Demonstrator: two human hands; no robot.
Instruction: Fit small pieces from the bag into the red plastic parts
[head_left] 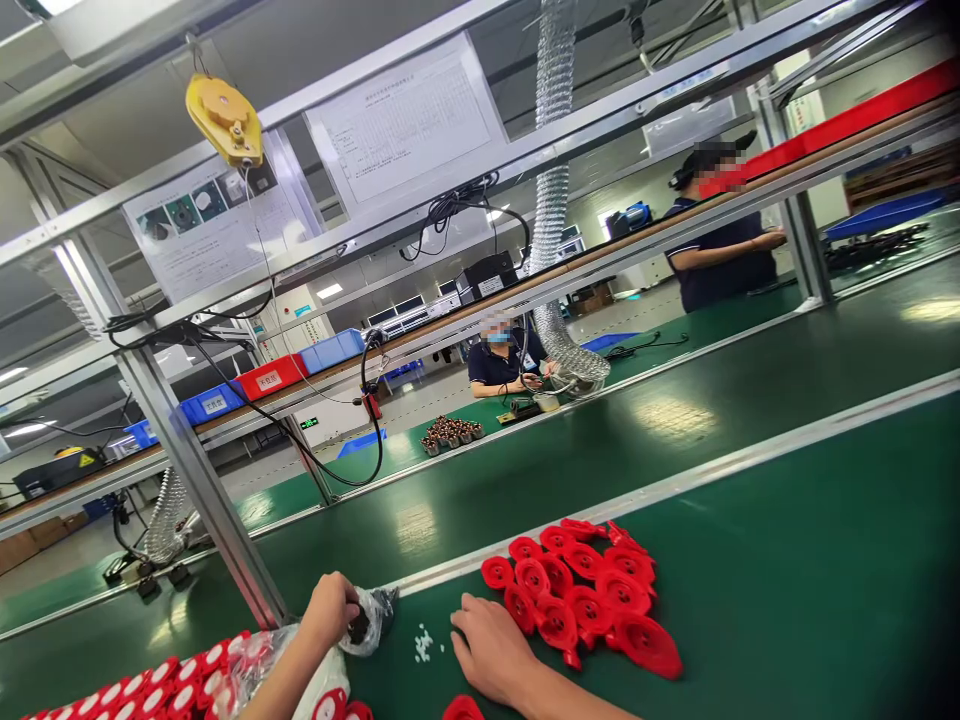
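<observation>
My left hand [330, 608] is closed around a crumpled clear plastic bag [373, 617] with a dark small part showing in it. My right hand [491, 645] rests on the green bench surface [787, 600], fingers curled down beside a scatter of tiny white bits [424, 643]. Just right of that hand lies a pile of several red round plastic parts [592, 595]. Another red part [461, 709] shows at the bottom edge under my right forearm.
A bag of red-and-white parts [165, 690] lies at lower left beside a slanted metal frame post [202, 490]. Past a metal rail runs a green conveyor [600, 450] with brown parts [452, 432]. Two other people work across it. A yellow balancer [223, 120] hangs overhead.
</observation>
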